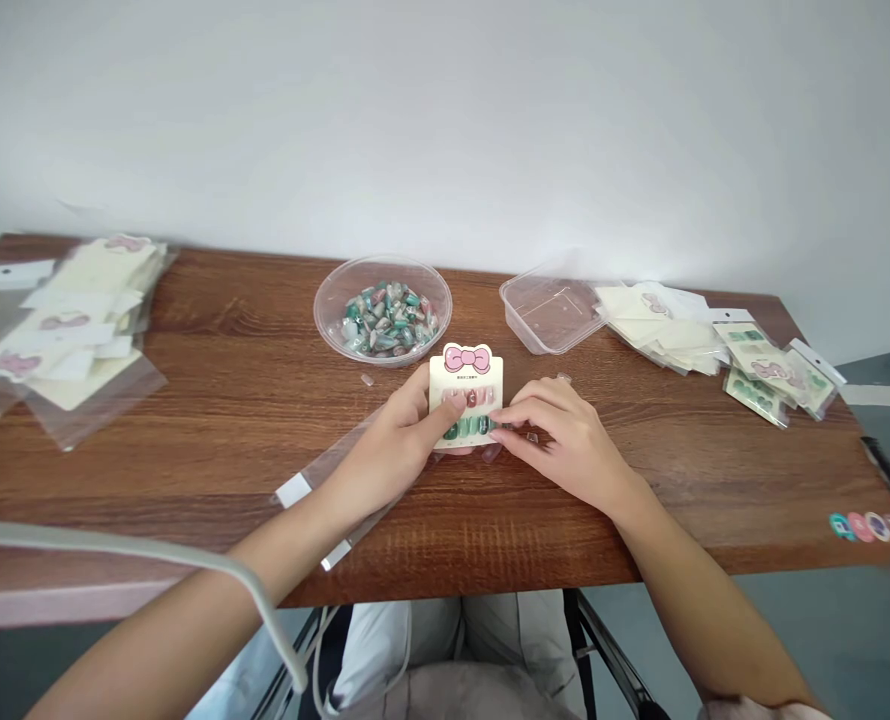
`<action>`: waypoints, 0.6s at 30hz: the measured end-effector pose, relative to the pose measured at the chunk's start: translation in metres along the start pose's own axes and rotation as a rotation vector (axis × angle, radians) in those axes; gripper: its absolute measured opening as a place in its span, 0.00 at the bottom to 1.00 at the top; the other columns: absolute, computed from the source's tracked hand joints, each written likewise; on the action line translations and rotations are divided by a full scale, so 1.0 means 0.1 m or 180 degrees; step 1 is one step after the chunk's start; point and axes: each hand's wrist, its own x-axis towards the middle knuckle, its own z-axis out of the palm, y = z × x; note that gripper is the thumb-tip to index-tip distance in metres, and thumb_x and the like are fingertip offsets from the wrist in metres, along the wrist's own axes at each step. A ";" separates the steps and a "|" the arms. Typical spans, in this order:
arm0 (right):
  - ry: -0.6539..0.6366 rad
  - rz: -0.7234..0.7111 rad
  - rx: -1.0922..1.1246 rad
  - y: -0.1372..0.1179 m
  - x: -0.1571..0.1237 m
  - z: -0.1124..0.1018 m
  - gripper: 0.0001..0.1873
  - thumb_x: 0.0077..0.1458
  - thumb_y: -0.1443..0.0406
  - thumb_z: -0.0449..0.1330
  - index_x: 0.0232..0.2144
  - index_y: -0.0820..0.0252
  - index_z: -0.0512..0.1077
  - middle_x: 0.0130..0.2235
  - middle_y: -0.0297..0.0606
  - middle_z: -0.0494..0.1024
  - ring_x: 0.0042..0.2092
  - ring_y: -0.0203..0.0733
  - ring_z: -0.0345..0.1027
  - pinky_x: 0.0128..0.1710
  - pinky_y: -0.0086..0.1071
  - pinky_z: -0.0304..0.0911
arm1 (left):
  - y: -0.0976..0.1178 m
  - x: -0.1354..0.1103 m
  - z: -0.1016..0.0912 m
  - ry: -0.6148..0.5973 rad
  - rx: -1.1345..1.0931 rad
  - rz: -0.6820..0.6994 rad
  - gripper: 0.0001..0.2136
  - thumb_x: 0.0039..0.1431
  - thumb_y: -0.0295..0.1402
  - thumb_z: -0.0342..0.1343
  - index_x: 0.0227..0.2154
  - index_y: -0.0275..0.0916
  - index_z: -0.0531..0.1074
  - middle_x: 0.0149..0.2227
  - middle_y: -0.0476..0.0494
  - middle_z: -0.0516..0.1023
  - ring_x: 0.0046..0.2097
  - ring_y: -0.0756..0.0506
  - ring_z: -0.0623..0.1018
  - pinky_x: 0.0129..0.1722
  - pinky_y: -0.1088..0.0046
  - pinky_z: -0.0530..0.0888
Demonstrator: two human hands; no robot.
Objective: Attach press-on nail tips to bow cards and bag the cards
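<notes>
A cream card [466,388] with a pink bow printed on top stands slightly tilted near the middle of the wooden table [227,400], with rows of pink and green press-on nails stuck to it. My left hand [392,450] grips the card's left edge, thumb on its face. My right hand [565,440] pinches at the card's lower right corner, fingertips on the green nails. A clear plastic sleeve [325,480] lies under my left wrist.
A round clear bowl [332,300] of loose green and pink nails sits behind the card. An empty clear tub [554,315] stands at right, beside piles of cards [666,330] and bagged sets [771,375]. Sleeves and cards [70,330] are stacked at left.
</notes>
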 end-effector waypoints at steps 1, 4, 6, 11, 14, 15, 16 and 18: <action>-0.0014 0.0009 -0.0003 0.00 0.00 0.00 0.04 0.68 0.64 0.62 0.38 0.55 0.76 0.32 0.35 0.78 0.35 0.41 0.71 0.37 0.37 0.59 | -0.01 0.00 0.00 -0.0013 -0.0015 0.0017 0.16 0.65 0.43 0.63 0.49 0.39 0.74 0.43 0.43 0.82 0.48 0.40 0.80 0.47 0.65 0.76; -0.0035 0.0028 -0.0003 0.00 0.00 0.00 0.03 0.68 0.65 0.62 0.38 0.56 0.75 0.33 0.34 0.78 0.35 0.41 0.70 0.37 0.37 0.60 | -0.03 0.01 -0.01 -0.0070 -0.0100 -0.0011 0.17 0.64 0.42 0.63 0.51 0.40 0.73 0.48 0.42 0.82 0.48 0.40 0.80 0.47 0.65 0.76; -0.0036 0.0052 0.0005 0.00 0.00 -0.01 0.01 0.67 0.66 0.63 0.40 0.55 0.75 0.33 0.34 0.77 0.35 0.41 0.70 0.38 0.37 0.60 | -0.03 0.01 0.00 -0.0057 -0.0093 -0.0050 0.20 0.62 0.40 0.66 0.54 0.40 0.72 0.53 0.41 0.82 0.51 0.40 0.80 0.51 0.64 0.75; -0.0002 0.0176 0.0143 -0.01 -0.02 -0.01 0.07 0.66 0.66 0.63 0.46 0.53 0.71 0.33 0.33 0.76 0.35 0.41 0.69 0.38 0.37 0.63 | -0.04 0.04 0.00 -0.0162 -0.0279 -0.0178 0.25 0.54 0.33 0.71 0.54 0.38 0.71 0.53 0.39 0.82 0.52 0.39 0.81 0.52 0.63 0.75; 0.0036 0.0543 0.0485 -0.02 -0.05 0.00 0.10 0.62 0.65 0.65 0.44 0.52 0.68 0.34 0.32 0.75 0.34 0.40 0.68 0.37 0.36 0.64 | -0.04 0.04 0.00 -0.0199 -0.0432 -0.0279 0.25 0.54 0.32 0.71 0.53 0.38 0.71 0.51 0.40 0.83 0.49 0.40 0.82 0.48 0.64 0.77; 0.0070 0.0738 0.0662 -0.02 -0.05 0.00 0.11 0.61 0.65 0.66 0.43 0.52 0.67 0.35 0.32 0.75 0.34 0.39 0.67 0.36 0.36 0.65 | -0.04 0.04 0.00 -0.0200 -0.0454 -0.0296 0.25 0.54 0.32 0.71 0.53 0.39 0.71 0.51 0.40 0.83 0.49 0.40 0.82 0.48 0.64 0.77; 0.0108 0.0940 0.0870 -0.02 -0.06 0.01 0.13 0.61 0.64 0.66 0.43 0.51 0.66 0.36 0.32 0.75 0.34 0.39 0.68 0.35 0.35 0.65 | -0.03 0.03 0.01 -0.0199 -0.0458 -0.0304 0.25 0.54 0.32 0.71 0.54 0.39 0.71 0.51 0.40 0.83 0.49 0.40 0.82 0.47 0.64 0.77; 0.0094 0.1286 0.1334 -0.03 -0.06 0.03 0.16 0.61 0.62 0.66 0.46 0.51 0.63 0.36 0.31 0.75 0.33 0.38 0.68 0.33 0.34 0.66 | -0.02 0.02 0.01 -0.0212 -0.0437 -0.0300 0.26 0.53 0.33 0.72 0.54 0.40 0.71 0.52 0.40 0.83 0.50 0.40 0.82 0.47 0.64 0.78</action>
